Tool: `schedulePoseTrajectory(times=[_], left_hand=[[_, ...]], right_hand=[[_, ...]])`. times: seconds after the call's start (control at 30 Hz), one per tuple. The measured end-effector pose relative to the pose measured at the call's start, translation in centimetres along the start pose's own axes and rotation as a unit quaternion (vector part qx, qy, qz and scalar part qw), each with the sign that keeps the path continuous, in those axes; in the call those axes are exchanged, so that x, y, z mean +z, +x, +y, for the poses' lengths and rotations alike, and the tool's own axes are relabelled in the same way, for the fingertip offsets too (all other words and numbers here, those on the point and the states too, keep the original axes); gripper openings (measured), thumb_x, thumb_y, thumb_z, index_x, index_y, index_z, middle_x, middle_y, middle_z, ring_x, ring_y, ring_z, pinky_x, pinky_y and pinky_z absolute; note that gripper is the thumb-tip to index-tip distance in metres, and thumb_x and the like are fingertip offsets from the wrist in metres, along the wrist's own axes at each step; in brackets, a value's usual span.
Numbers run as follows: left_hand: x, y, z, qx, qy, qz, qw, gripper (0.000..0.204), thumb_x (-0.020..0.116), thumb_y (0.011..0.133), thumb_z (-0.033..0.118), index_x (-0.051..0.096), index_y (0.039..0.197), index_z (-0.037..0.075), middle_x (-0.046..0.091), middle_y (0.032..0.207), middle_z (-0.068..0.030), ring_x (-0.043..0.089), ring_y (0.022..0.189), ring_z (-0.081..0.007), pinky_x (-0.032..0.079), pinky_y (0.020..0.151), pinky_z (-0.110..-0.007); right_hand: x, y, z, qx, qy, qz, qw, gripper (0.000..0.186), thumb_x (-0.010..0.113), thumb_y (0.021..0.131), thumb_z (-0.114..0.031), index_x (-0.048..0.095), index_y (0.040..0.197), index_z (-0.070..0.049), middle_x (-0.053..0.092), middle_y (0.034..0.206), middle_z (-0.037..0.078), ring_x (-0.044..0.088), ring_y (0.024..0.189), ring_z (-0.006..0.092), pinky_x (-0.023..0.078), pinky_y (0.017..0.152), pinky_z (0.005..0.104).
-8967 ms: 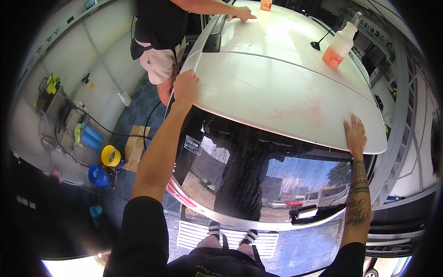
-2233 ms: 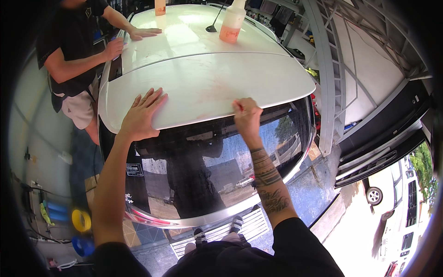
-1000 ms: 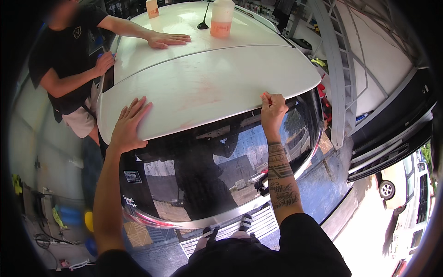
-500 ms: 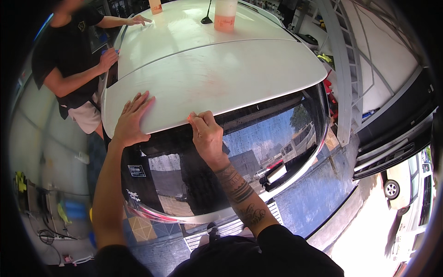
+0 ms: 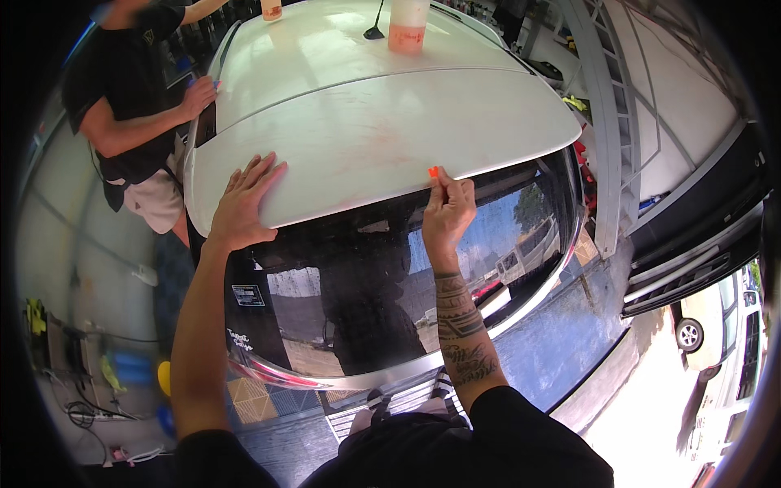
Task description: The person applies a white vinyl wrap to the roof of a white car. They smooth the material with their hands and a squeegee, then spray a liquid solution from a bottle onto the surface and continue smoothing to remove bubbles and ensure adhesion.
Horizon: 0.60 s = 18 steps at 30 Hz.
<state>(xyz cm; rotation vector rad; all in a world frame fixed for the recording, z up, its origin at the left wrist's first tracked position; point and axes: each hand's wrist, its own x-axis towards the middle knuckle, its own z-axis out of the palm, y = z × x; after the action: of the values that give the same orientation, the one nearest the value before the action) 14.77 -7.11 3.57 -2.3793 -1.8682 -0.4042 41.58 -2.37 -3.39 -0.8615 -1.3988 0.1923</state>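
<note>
Between the fingertips of my right hand (image 5: 448, 218) is a small bright orange piece (image 5: 434, 172), pinched against the rear edge of a white car's spoiler (image 5: 480, 114). Its exact kind is too small to make out. My left hand (image 5: 248, 203) rests with spread fingers on the spoiler's left rear corner, the thumb over its edge. Faint reddish smears mark the white paint ahead of my hands. Below the edge lies the dark rear window (image 5: 358, 285), wet-looking and full of reflections.
On the roof stand a clear bottle of pinkish liquid (image 5: 407, 28), another bottle (image 5: 272, 10) and a black antenna (image 5: 374, 31). A co-worker (image 5: 126, 98) leans on the car's left side, one hand near something blue. A grey metal ladder (image 5: 606, 122) stands at the right.
My right hand has slid right along the spoiler edge with the orange piece. My left hand stays in place on the corner. The co-worker's far arm has reached farther forward.
</note>
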Motion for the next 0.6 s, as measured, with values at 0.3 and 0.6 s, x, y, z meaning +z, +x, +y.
schedulePoseTrajectory(times=[0.3, 0.6], left_hand=[[-0.1, -0.2, 0.0, -0.007, 0.009, -0.002, 1.0, 0.107, 0.077, 0.048, 0.013, 0.037, 0.146, 0.023, 0.029, 0.155, -0.0014, 0.024, 0.145, -0.0253, 0.019, 0.12, -0.045], [-0.1, 0.0, 0.0, -0.004, 0.022, -0.001, 1.0, 0.106, 0.077, 0.048, 0.012, 0.038, 0.146, 0.023, 0.03, 0.155, -0.0012, 0.024, 0.145, -0.0251, 0.02, 0.12, -0.044]], right_hand=[[1.1, -1.7, -1.0, 0.0, 0.029, 0.01, 1.0, 0.008, 0.07, 0.083, 0.001, 0.066, 0.09, 0.0, 0.048, 0.074, 0.01, 0.052, 0.061, 0.0222, 0.045, 0.054, 0.0317], [-1.3, -0.4, 2.1, 0.007, 0.009, 0.056, 0.998, 0.008, 0.071, 0.084, 0.003, 0.065, 0.089, 0.001, 0.051, 0.074, 0.007, 0.047, 0.06, 0.0163, 0.042, 0.055, 0.0274]])
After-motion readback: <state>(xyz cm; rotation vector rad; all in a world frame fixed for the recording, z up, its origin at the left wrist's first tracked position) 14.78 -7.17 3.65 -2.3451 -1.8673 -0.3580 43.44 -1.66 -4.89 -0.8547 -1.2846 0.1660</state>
